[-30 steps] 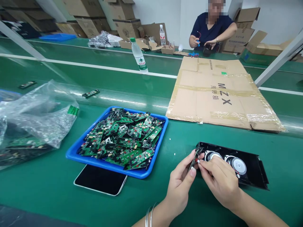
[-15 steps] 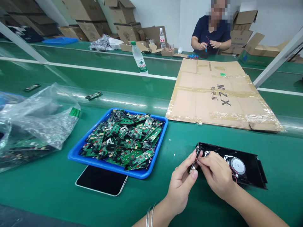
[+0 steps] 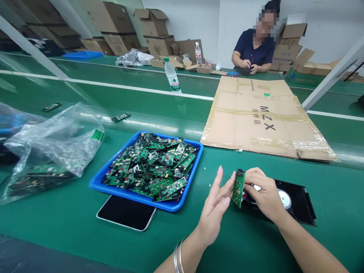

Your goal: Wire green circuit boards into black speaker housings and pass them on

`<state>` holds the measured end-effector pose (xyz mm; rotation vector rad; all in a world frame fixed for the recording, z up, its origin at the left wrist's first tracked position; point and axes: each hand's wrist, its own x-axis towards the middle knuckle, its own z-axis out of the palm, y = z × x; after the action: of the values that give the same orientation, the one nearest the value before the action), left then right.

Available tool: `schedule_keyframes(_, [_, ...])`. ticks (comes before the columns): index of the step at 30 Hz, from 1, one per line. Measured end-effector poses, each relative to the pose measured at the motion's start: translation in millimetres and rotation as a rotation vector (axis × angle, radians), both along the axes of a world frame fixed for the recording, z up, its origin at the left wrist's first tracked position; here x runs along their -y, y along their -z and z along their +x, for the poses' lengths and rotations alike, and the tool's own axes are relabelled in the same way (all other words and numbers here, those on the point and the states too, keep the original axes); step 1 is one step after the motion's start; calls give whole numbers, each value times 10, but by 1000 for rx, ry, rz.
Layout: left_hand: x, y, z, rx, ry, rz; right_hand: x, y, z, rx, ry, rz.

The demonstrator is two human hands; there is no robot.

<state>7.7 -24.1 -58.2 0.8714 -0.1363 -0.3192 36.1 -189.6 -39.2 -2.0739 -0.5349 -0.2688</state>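
A small green circuit board [image 3: 238, 189] stands on edge between my two hands. My right hand [image 3: 263, 193] grips its right side with thumb and fingers, over a black speaker panel [image 3: 300, 203]. My left hand [image 3: 214, 210] is beside the board's left face with fingers stretched and apart; a fingertip is close to the board, and whether it touches I cannot tell. A round silver speaker [image 3: 284, 199] shows on the panel, partly covered by my right hand. Red and blue bits, perhaps wires, show behind the board.
A blue tray [image 3: 93, 185] heaped with circuit boards stands left, partly over a tablet-like device [image 3: 125, 214]. A clear plastic bag [image 3: 62, 148] holds more boards. Flattened cardboard [image 3: 241, 129], a water bottle [image 3: 172, 77] and loose boards [image 3: 121, 117] lie beyond. Across the bench sits a person [image 3: 253, 49].
My left hand has let go of the circuit board and its fingers have spread. The board has turned, showing its green face, and is in my right hand. The view has shifted slightly.
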Motion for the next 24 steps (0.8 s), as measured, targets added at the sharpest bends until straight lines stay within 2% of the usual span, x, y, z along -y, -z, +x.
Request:
schedule_keyframes(4, [53,-101,44,-132,17,243,-2,-38,-65,110,-7,-81])
schedule_keyframes(7, [72,-153,32,-162,46,283,88,-165,-127,178,-54,-203])
schedule_keyframes(10, [64,-162,-18,-189,146,292,371,-306,-196,170,-24,-284])
schedule_keyframes(12, [68,-152,-52,-204,220,297,637,-346,-261,73,22,-322])
schedule_keyframes(15, [131,-140,-72,-211,314,323,986,-296,-386,-203,-21,-402])
schedule_keyframes(18, [264,-160,-38,-180,343,374,1112,-183,-495,-431,-114,-417])
schedule_keyframes(21, [403,-232,39,-109,329,482,1049,-86,-537,-456,-99,-344])
schedule_keyframes(24, [496,-333,140,0,361,674,980,-26,-528,-372,-43,-276])
